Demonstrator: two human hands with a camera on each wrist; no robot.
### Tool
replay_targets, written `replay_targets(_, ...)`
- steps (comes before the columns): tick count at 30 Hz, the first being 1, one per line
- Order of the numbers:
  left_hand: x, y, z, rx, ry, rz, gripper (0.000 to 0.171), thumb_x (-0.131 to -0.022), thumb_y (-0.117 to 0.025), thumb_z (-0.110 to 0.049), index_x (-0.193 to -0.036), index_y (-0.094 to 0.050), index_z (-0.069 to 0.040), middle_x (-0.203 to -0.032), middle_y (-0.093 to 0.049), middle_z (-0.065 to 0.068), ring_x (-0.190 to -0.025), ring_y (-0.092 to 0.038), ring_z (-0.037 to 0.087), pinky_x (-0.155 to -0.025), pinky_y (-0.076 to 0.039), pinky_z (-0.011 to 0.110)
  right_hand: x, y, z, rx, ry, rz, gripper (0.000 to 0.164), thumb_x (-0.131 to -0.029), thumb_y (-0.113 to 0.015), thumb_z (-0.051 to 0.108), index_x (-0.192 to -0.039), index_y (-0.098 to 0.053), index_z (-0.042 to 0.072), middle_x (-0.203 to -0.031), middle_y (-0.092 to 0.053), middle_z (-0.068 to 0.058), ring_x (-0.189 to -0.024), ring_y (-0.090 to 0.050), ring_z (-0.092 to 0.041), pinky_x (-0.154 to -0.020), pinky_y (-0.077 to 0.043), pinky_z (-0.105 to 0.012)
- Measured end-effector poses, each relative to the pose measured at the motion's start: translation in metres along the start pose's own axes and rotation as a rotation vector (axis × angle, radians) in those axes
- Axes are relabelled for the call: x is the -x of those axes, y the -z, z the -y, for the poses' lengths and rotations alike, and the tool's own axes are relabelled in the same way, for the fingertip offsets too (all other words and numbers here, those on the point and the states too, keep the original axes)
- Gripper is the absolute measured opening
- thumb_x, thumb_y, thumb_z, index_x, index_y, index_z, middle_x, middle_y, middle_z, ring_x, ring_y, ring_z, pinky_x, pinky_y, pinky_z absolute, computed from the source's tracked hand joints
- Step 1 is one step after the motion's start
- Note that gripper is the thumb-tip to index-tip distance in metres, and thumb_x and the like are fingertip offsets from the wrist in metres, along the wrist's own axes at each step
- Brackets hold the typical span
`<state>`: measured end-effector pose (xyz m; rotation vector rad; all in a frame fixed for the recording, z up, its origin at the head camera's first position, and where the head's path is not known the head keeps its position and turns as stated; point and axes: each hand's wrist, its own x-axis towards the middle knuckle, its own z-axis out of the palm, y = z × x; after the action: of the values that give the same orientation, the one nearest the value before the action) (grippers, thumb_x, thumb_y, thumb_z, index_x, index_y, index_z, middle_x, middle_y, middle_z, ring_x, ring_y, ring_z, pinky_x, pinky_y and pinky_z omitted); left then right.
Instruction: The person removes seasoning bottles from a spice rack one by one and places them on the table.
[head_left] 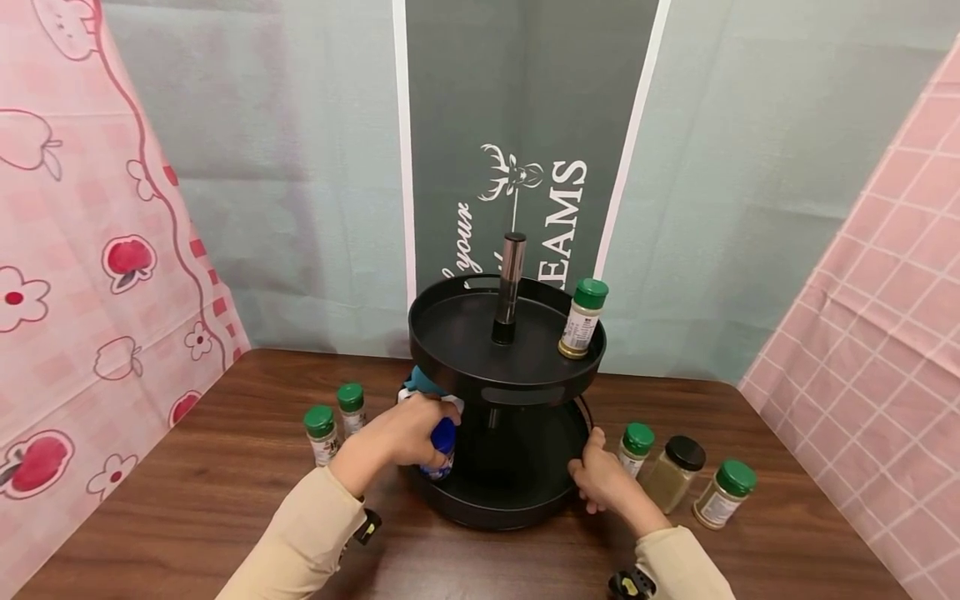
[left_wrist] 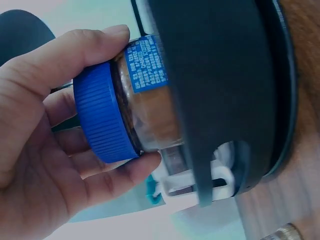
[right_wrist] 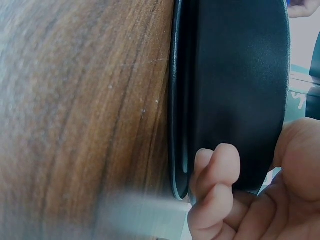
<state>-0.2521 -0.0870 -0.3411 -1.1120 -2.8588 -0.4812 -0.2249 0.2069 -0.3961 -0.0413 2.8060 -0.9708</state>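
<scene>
A black two-tier turntable (head_left: 498, 512) stands on the wooden table. My left hand (head_left: 408, 429) reaches under its upper tier and grips a jar (left_wrist: 150, 107) with a ribbed blue lid, a blue label and brown contents. The jar is within the lower tray at the left; the tray wall hides its base in the left wrist view. Behind that hand is a white container with a teal part (head_left: 423, 382), mostly hidden. My right hand (head_left: 603, 477) holds the lower tray's right rim, its fingers curled against the outside wall (right_wrist: 240, 90) and its thumb over the edge.
A green-capped spice bottle (head_left: 581, 321) stands on the upper tier, right of the centre post (head_left: 512, 279). Two green-capped bottles (head_left: 321, 425) are left of the turntable. At the right stand a green-capped bottle (head_left: 636, 446), a black-lidded jar (head_left: 673, 477) and another green-capped bottle (head_left: 723, 496).
</scene>
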Motion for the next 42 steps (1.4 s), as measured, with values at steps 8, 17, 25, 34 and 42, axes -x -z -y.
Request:
replay_targets(8, 0.003, 0.018, -0.005, 0.026, 0.019, -0.045, 0.041, -0.064, -0.078, -0.023, -0.101, -0.062, -0.014, -0.094, -0.060, 0.003, -0.082, -0.057, 0.017, -0.067, -0.053, 0.034, 0.000, -0.001, -0.002, -0.010, -0.004, 0.005, 0.073, -0.092, -0.042, 0.013, -0.134, 0.009, -0.019, -0.054, -0.053, -0.008, -0.039, -0.051, -0.020, -0.038, -0.040, -0.028)
replay_targets(17, 0.007, 0.031, -0.009, 0.041, 0.054, -0.040, 0.047, -0.065, -0.077, -0.023, -0.107, -0.063, -0.008, -0.098, -0.063, 0.007, -0.081, -0.059, 0.016, -0.066, -0.054, 0.032, 0.000, 0.001, -0.001, -0.003, 0.008, 0.008, 0.073, -0.092, -0.042, 0.013, -0.133, 0.010, -0.019, -0.053, -0.053, -0.007, -0.039, -0.051, -0.020, -0.038, -0.039, -0.028)
replay_targets(25, 0.007, 0.036, -0.011, 0.023, 0.064, -0.035, 0.048, -0.065, -0.077, -0.023, -0.108, -0.061, -0.010, -0.099, -0.063, 0.003, -0.085, -0.058, 0.014, -0.071, -0.053, 0.033, 0.000, 0.000, -0.001, -0.019, 0.015, 0.002, 0.073, -0.091, -0.042, 0.012, -0.133, 0.009, -0.019, -0.053, -0.052, -0.008, -0.039, -0.050, -0.019, -0.037, -0.039, -0.027)
replay_targets(34, 0.010, 0.036, -0.012, 0.060, 0.073, -0.027, 0.048, -0.067, -0.077, -0.024, -0.110, -0.062, -0.008, -0.104, -0.062, 0.006, -0.087, -0.058, 0.016, -0.070, -0.054, 0.034, 0.000, 0.000, -0.001, -0.024, 0.003, 0.011, 0.073, -0.092, -0.042, 0.012, -0.134, 0.009, -0.019, -0.053, -0.053, -0.008, -0.039, -0.051, -0.020, -0.038, -0.039, -0.027)
replay_targets(42, 0.020, 0.039, -0.008, 0.078, 0.078, -0.095, 0.045, -0.064, -0.078, -0.027, -0.104, -0.062, -0.013, -0.102, -0.060, 0.004, -0.086, -0.056, 0.017, -0.067, -0.053, 0.033, -0.001, 0.000, -0.001, -0.020, 0.006, 0.009, 0.072, -0.092, -0.041, 0.013, -0.134, 0.009, -0.019, -0.053, -0.053, -0.008, -0.039, -0.051, -0.020, -0.037, -0.038, -0.027)
